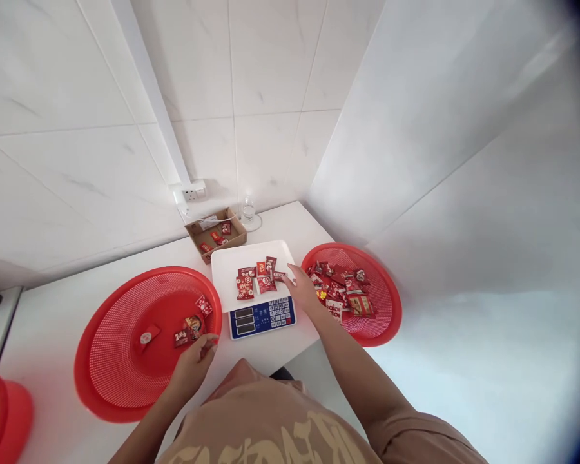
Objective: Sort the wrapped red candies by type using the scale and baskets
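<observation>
My right hand [301,289] reaches over the right edge of the scale's white pan [225,277]. Its fingertips pinch a small red snack packet [280,276]. Several other red packets, among them a larger one with white lettering [245,288], lie on the pan to the left. The scale's blue panel [261,318] with its displays and keys faces me. By the near right rim of the left red basket [101,361], my left hand [193,364] hovers with loosely curled fingers, and nothing shows in it. A few red packets [191,328] lie inside that basket.
Another red basket [391,309] at the right holds a pile of packets. Behind the scale stand a cardboard box [227,241] with a few packets and a clear bottle [248,209]. A wall socket [193,192] is behind them. Part of a red container [14,412] shows at lower left.
</observation>
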Action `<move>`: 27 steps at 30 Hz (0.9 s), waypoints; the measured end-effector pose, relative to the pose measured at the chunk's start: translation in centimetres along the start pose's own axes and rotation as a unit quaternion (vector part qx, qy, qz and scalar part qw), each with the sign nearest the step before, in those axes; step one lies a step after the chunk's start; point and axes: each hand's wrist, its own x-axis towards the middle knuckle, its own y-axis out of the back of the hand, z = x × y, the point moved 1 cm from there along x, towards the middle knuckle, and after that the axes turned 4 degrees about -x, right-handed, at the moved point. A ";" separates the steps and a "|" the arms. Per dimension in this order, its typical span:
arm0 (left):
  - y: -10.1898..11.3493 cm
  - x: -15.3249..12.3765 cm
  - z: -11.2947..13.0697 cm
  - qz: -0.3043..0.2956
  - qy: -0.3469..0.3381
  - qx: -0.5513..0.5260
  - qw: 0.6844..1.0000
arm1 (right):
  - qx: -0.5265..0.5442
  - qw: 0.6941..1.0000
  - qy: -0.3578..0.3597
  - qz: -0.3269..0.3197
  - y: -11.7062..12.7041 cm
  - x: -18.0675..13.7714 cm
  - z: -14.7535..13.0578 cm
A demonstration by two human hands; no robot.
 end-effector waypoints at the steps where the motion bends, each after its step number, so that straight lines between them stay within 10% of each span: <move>1: 0.1 -0.2 -0.2 0.008 0.001 0.001 1.000 | -0.010 1.000 -0.002 0.005 0.3 -0.5 0.3; 12: 0.4 -0.4 -1.7 0.038 -0.024 0.023 0.999 | -0.216 0.955 -0.171 -0.108 1.2 -10.5 5.9; 27: 0.7 -0.8 -4.7 0.036 0.011 0.040 0.999 | -0.297 0.931 -0.179 -0.116 1.2 -11.1 4.5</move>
